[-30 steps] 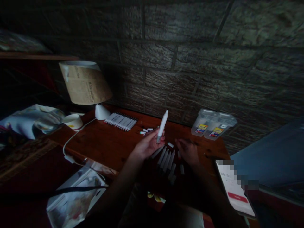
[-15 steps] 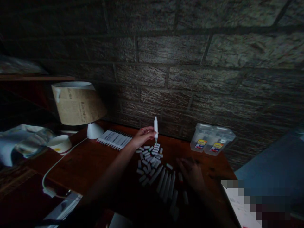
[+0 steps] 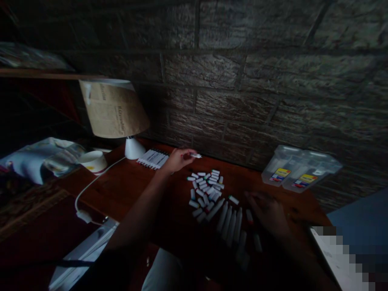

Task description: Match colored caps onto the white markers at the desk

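Far out over the wooden table point(image 3: 127, 190), the left hand point(image 3: 178, 160) is stretched forward with its fingers pinched shut around a white marker point(image 3: 195, 155). The marker lies roughly level and sticks out to the right of the hand, above the tabletop. Just left of this hand is a neat row of markers point(image 3: 153, 158), and beyond that a lamp point(image 3: 113, 109) with a cup point(image 3: 92, 161) near its base. Just below and right of the hand lies a loose heap of small caps point(image 3: 206, 188). The right hand point(image 3: 268, 210) rests low on the table, dark and blurred, so I cannot tell how far open it is or whether it grips anything. A line of pale marker bodies point(image 3: 230, 220) lies just left of it, and two clear plastic cases point(image 3: 300, 169) stand beyond it by the brick wall
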### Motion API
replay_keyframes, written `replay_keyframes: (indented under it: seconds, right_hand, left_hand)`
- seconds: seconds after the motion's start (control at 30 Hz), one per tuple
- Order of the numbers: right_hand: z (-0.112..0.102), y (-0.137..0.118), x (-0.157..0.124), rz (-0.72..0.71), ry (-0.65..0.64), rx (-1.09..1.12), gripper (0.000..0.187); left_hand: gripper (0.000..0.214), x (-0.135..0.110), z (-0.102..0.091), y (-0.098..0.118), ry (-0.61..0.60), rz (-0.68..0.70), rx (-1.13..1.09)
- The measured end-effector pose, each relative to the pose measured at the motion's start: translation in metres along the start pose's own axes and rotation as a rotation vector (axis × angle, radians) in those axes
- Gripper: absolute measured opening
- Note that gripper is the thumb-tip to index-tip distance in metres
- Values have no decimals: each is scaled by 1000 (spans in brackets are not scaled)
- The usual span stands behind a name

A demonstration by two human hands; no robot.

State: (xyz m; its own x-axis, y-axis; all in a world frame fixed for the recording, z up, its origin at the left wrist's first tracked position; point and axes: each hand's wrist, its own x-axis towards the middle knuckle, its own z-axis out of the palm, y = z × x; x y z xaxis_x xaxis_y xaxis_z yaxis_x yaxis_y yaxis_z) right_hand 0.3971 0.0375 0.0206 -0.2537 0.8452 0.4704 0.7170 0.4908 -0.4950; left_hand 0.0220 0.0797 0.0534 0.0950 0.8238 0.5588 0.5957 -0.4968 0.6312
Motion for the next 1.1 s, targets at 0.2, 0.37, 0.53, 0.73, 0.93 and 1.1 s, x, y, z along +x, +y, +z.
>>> replay_keyframes:
  seconds: [0.2, 0.37, 0.53, 0.73, 0.93, 1.1]
  right_hand:
    - [-1, 5, -3, 48, 32, -5, 44]
    - [-2, 9, 0, 57, 57, 45, 43]
    - [-4, 10, 1, 76, 52, 43, 44]
    - [0, 7, -1, 76, -8, 66, 43]
    - [-1, 5, -2, 65, 13, 44, 41]
    - [-2, 8, -1, 59, 29, 48, 39]
  left_hand:
    - [23, -6, 9, -11, -213, -151, 56]
    - [26, -10, 17, -24, -225, -181, 79]
    - [24, -7, 14, -21, -96, -164, 170]
    - [30, -3, 9, -14, -35, -250, 246]
    - [26, 0, 10, -22, 90, -493, -16]
    - [19, -1, 8, -23, 31, -462, 110]
